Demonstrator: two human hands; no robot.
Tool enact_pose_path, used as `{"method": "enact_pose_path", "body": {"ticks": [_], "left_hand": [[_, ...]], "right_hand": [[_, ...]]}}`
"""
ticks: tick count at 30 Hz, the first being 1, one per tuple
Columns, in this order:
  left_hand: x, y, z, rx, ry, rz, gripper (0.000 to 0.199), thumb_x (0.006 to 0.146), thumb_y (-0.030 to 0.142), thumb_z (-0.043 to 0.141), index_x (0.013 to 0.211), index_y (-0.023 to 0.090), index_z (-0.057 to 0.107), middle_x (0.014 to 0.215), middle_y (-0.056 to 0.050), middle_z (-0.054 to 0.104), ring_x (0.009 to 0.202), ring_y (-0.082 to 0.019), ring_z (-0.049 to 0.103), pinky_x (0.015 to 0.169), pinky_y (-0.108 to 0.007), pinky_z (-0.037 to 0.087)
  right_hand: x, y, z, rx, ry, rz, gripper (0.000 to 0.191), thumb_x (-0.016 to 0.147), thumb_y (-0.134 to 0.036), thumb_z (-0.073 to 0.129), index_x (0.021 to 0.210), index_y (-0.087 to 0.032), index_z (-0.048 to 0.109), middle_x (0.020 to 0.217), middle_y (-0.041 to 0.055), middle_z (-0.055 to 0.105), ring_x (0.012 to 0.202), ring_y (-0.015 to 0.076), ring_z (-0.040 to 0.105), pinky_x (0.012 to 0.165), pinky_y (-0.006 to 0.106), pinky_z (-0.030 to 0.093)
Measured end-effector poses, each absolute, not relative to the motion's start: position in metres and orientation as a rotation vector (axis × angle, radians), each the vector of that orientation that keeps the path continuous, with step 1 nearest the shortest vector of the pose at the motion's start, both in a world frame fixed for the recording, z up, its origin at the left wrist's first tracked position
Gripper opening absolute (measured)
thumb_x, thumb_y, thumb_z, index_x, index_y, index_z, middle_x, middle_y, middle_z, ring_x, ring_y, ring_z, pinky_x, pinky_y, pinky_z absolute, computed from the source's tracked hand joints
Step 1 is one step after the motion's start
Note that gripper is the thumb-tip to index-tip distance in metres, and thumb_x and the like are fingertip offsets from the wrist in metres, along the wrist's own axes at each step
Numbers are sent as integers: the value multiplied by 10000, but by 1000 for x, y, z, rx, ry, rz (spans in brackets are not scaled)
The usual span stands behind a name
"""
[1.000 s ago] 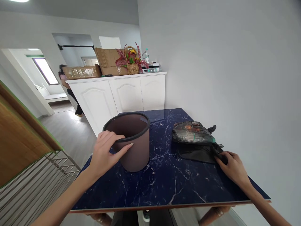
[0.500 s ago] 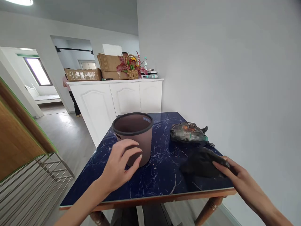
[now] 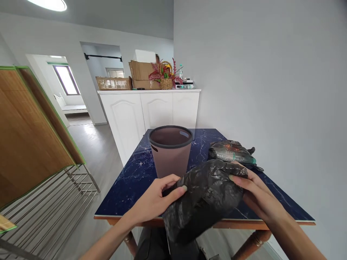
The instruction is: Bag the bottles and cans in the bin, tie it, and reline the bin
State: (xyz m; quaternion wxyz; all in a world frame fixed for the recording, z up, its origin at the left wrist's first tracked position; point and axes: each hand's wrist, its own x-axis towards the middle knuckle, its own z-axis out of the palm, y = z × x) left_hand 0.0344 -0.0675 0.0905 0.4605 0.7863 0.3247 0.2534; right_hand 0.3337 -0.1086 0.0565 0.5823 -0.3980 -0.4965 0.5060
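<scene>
A black plastic bag (image 3: 208,191) is stretched between my two hands, above the front edge of the table. My left hand (image 3: 162,196) pinches its left side between thumb and fingers. On the upper right, my right hand (image 3: 256,186) grips the bag's bunched edge. Just behind my left hand stands an upright mauve trash bin (image 3: 172,160) with a dark rim; part of its interior shows, but its bottom is hidden. Beyond the held bag lies a filled, knotted dark plastic bag (image 3: 231,151), with bottles showing through the film.
The dark blue marble-patterned table (image 3: 130,184) has a wooden edge and meets the wall on the right. A white cabinet (image 3: 124,112) behind it carries cardboard boxes (image 3: 114,83) and a flower basket (image 3: 166,83). A metal rack (image 3: 78,187) stands at left.
The black bag has come off the tabletop, up and leftward to the middle. My left hand has closed on it, while my right hand keeps hold. The view has turned slightly left.
</scene>
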Motion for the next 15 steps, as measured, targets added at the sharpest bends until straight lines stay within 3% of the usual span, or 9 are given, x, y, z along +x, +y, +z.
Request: {"method": "enact_pose_path", "body": {"ticks": [3, 8, 11, 13, 15], "left_hand": [[13, -65, 88, 1960, 904, 721, 462, 1055, 635, 517, 1172, 232, 711, 1139, -60, 755, 1012, -243, 688, 908, -344, 558], [-4, -57, 88, 1806, 890, 848, 623, 1119, 633, 245, 1058, 263, 742, 1296, -65, 737, 1233, -269, 671, 1068, -423, 535], [-7, -54, 92, 1902, 901, 800, 406, 1082, 604, 469, 1269, 314, 684, 1408, -71, 692, 1236, -255, 670, 1025, -410, 561], [-9, -52, 94, 1973, 865, 694, 506, 1015, 602, 619, 1435, 323, 578, 1412, -98, 685, 1188, -252, 686, 1015, -413, 562], [-11, -51, 95, 1974, 785, 576, 628, 972, 649, 663, 1479, 297, 548, 1375, -124, 700, 1204, -271, 685, 1041, -432, 547]], "right_hand": [[325, -107, 57, -913, -1260, 1030, 305, 847, -476, 859, 919, -243, 676, 1134, 79, 771, 1050, 257, 722, 832, 312, 597], [320, -109, 58, -843, -1518, 885, 327, 943, -459, 778, 752, -233, 639, 1384, 124, 706, 1250, 302, 690, 884, 324, 601], [317, -109, 61, -792, -1645, 818, 317, 1003, -392, 711, 732, -241, 651, 1329, 127, 725, 1326, 310, 655, 870, 321, 601], [316, -109, 60, -773, -1711, 791, 304, 1033, -326, 670, 737, -252, 664, 1225, 119, 752, 1411, 303, 592, 863, 309, 592], [315, -109, 59, -766, -1767, 775, 317, 1048, -272, 635, 733, -260, 671, 1109, 112, 763, 1466, 298, 540, 871, 314, 584]]}}
